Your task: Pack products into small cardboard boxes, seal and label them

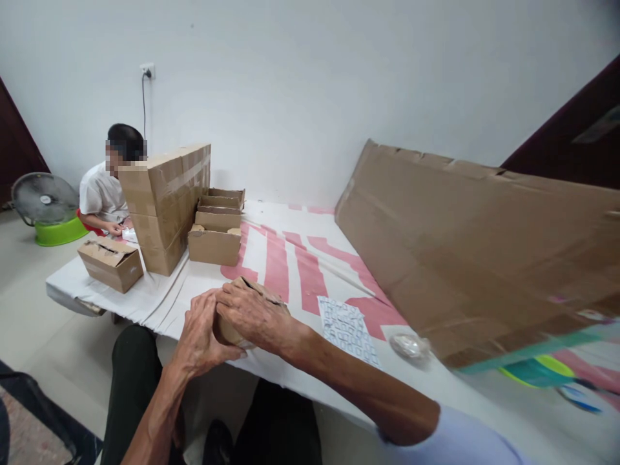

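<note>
A small brown cardboard box sits at the near edge of the cloth-covered table, between my two hands. My left hand is wrapped round its left end, thumb low on the near side. Across the top lies my right hand, its fingers curled over the box toward the left hand. Most of the box is hidden under the hands; only its near face and part of the top edge show. Behind it stand open cardboard boxes. To the right of my right forearm lies a printed sheet.
Stacked taped cartons and a flapped carton stand at the left, with a seated person behind. A large cardboard panel leans at the right. Near it are a clear tape roll and a green container.
</note>
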